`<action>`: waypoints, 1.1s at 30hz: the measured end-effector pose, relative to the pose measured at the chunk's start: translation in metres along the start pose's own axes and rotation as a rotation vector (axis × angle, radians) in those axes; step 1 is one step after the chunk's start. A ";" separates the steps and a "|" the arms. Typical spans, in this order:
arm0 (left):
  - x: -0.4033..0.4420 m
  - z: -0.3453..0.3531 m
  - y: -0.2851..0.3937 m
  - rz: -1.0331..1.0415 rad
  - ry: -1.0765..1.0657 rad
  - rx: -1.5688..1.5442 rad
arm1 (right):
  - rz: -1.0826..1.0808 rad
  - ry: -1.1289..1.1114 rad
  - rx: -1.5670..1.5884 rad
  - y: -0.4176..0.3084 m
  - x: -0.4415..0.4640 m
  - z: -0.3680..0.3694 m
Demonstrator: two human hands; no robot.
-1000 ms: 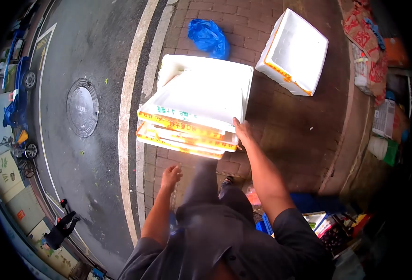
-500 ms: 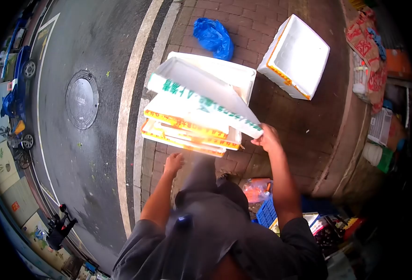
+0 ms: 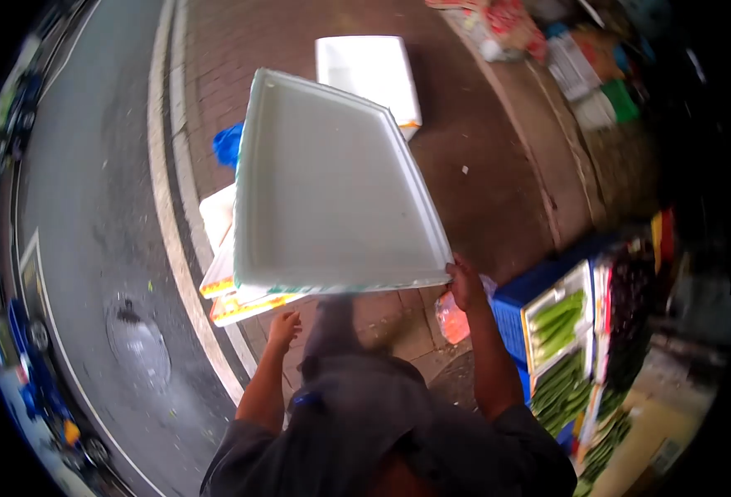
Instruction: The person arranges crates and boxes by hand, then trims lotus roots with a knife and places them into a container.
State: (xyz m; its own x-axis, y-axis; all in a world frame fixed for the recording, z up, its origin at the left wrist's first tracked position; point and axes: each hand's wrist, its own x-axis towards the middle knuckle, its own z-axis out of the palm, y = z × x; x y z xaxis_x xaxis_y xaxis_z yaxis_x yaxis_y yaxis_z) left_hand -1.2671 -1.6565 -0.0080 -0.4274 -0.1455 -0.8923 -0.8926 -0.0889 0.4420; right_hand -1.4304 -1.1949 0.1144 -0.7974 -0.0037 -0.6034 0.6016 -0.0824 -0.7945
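Note:
My right hand (image 3: 465, 284) grips the near right corner of a white foam box lid (image 3: 336, 182). The lid is raised and tilted, its shallow rimmed inside facing me and green print along its edge. Partly covered by it, a stack of white foam lids or boxes (image 3: 221, 263) with orange printed tape shows on the left. My left hand (image 3: 284, 329) hangs just below that stack, fingers loosely bent and apart, holding nothing.
An open white foam box (image 3: 373, 66) stands on the brick pavement beyond the lid. A blue plastic bag (image 3: 228, 144) lies beside the stack. Green vegetables (image 3: 558, 327) sit in crates at the right, near an orange bag (image 3: 452, 319). The curb and road run along the left.
My right hand has lifted the lid off the stack and turned its inside toward me. The view has swung right, bringing the vegetable crates into sight. My left hand stays low and free.

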 end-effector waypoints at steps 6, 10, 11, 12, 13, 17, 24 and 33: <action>-0.001 0.076 0.032 0.437 -0.395 0.219 | -0.271 0.319 0.189 0.137 -0.200 -0.127; -0.127 0.209 0.061 0.312 -0.706 -0.117 | -0.363 0.614 0.220 0.256 -0.349 -0.187; -0.136 0.238 0.057 0.293 -0.831 -0.035 | -0.365 0.677 0.266 0.284 -0.385 -0.195; -0.147 0.268 0.048 0.266 -0.951 0.040 | -0.362 0.734 0.307 0.309 -0.421 -0.203; -0.166 0.297 0.035 0.234 -0.965 0.113 | -0.257 0.763 0.395 0.309 -0.467 -0.200; -0.246 0.425 -0.025 0.355 -0.756 0.498 | -0.247 1.041 0.428 0.415 -0.557 -0.204; -0.344 0.616 -0.138 0.439 -1.404 0.971 | -0.183 1.376 0.675 0.506 -0.682 -0.218; -0.437 0.831 -0.392 0.434 -1.472 1.199 | 0.073 1.816 0.892 0.596 -0.814 -0.279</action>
State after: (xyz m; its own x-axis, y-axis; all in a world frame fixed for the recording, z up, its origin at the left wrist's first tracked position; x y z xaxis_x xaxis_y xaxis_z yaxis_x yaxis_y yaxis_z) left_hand -0.8496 -0.7392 0.1325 0.1907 0.8937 -0.4061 -0.0580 0.4232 0.9042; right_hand -0.4097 -0.9628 0.1127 0.5253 0.7318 -0.4343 -0.0158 -0.5019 -0.8648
